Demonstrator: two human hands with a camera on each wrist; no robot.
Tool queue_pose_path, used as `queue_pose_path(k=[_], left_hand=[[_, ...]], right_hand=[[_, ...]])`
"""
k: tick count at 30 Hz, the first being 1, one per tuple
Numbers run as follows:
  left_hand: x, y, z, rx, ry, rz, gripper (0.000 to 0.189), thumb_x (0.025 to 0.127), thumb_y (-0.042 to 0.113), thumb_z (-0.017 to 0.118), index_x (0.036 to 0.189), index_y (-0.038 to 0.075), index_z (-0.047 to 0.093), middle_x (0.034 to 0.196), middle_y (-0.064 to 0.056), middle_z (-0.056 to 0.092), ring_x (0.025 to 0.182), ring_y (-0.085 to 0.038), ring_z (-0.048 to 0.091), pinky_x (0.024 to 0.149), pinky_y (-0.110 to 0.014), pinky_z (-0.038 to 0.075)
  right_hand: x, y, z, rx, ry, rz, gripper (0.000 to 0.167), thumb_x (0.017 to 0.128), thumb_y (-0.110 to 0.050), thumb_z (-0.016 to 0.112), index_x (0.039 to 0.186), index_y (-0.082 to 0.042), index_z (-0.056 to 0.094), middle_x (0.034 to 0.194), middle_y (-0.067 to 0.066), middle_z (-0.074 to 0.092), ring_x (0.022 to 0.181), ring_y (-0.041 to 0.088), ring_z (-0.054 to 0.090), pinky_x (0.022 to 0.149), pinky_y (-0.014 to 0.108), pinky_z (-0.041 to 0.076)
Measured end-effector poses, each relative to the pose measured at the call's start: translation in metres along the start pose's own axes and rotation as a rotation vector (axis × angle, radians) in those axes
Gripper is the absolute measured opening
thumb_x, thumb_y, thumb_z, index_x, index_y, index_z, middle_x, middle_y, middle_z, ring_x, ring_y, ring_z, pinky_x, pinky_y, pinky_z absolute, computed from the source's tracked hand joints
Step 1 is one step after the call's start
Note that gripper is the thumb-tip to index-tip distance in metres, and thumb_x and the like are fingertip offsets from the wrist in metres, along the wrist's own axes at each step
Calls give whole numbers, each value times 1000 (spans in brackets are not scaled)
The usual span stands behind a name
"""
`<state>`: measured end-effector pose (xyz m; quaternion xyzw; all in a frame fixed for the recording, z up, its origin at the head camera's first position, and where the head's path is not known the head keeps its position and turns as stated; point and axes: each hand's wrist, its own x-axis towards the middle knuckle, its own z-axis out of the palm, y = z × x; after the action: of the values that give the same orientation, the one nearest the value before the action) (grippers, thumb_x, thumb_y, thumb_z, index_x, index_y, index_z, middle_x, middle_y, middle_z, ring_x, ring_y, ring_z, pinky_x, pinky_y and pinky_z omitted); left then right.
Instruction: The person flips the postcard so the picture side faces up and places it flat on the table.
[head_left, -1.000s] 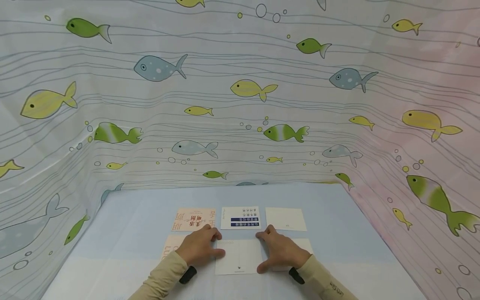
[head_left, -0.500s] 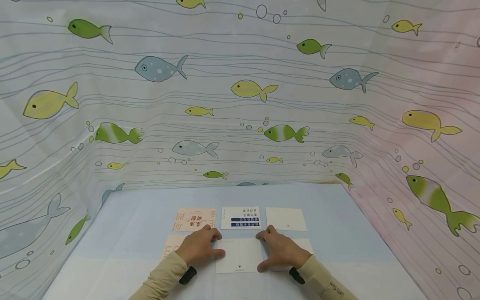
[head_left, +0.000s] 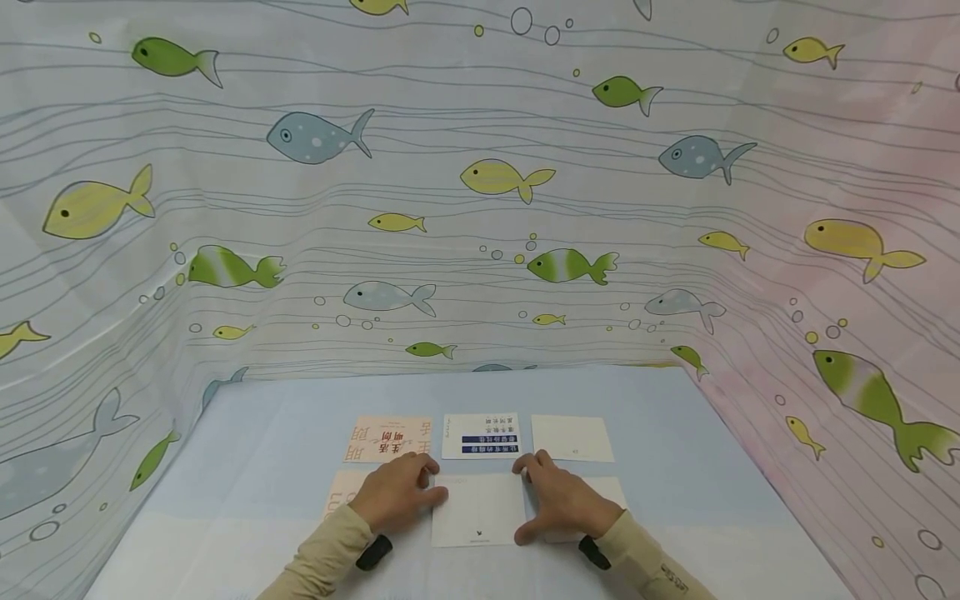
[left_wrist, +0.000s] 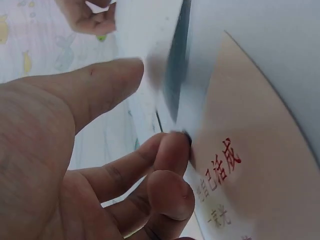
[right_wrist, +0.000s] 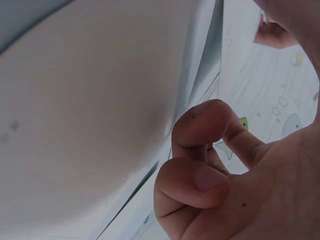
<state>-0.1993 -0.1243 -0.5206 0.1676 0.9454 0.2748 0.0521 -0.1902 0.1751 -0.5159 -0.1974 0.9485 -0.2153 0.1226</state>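
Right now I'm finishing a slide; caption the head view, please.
Left hand and right hand flank a white card, three cards lined up behind.

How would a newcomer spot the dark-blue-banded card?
On the pale table, look to the far row of cards. The middle white card, between an orange-printed card and a nearly blank card, alone in that row carries two dark blue bands.

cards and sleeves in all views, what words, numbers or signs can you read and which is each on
"生活明朗", upside down: far left orange card
"自己活成" and "一束光": orange card in the left wrist view
"让所有的", upside down: card with blue bars; its rest is too small
Too small or blurred: print on the near middle card, far right card and right sleeve
Partly covered: letters on the near left card
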Motion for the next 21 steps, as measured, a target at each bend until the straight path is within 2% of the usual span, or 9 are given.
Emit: queue_pose_path(k=[7,14,18,21], left_hand=[[0,-4,-1,-159,-35,-16,38,91,45,72,113,14,71,70,11,59,62,-9,54,58,-30,43],[4,-8,-1,-415,-152,-27,36,96,34,68,115,3,69,62,2,68,50,-10,53,49,-26,41],[4,-9,-2,-457,-171,-11,35,97,32,67,114,2,68,62,1,69,46,-9,52,46,-25,39],[4,-8,-4,-455,-170,5,32,97,32,67,112,3,68,62,1,70,46,-10,53,46,-25,39]], right_hand=[[-5,-2,-1,52,13,-22,95,60,-48,97,131,-20,41,108,-1,49,76,17,52,69,33,47],[-7,-5,-1,68,11,-12,97,61,-47,97,133,-22,37,108,-1,50,77,17,53,68,34,47],[-8,-3,-2,77,16,-25,91,65,-48,95,132,-23,39,107,-1,50,78,16,53,70,34,47],[-6,2,-2,141,39,-51,75,75,-46,89,131,-19,46,104,0,52,77,13,52,70,31,46]])
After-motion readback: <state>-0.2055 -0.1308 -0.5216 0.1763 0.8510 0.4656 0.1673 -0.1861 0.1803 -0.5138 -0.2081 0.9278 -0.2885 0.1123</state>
